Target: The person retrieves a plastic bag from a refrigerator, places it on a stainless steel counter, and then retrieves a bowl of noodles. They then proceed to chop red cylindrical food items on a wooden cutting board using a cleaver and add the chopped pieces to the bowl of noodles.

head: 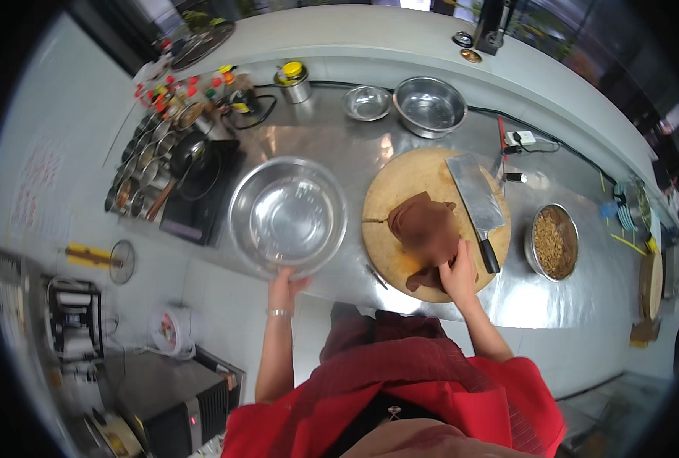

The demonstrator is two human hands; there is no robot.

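Note:
My left hand [284,290] grips the near rim of a large, wide stainless steel bowl [288,220] with nothing in it. To the right lies a round wooden chopping board [417,166]. My right hand [460,272] is closed on a soft, folded brown piece [419,212] on the board. Part of that piece is blurred, so I cannot tell whether it is meat or cloth. A Chinese cleaver [474,194] with a black handle rests along the board's right side. Near the board's lower left edge lies a small thin dark tool [377,276].
A steel bowl of brown chopped food [552,241] stands at right. Two steel bowls [367,103] sit against the back wall. A black wok [193,154] rests on an induction cooker [187,220] at left, beside several seasoning pots [153,154] and bottles [167,94]. A power strip [520,137] lies back right.

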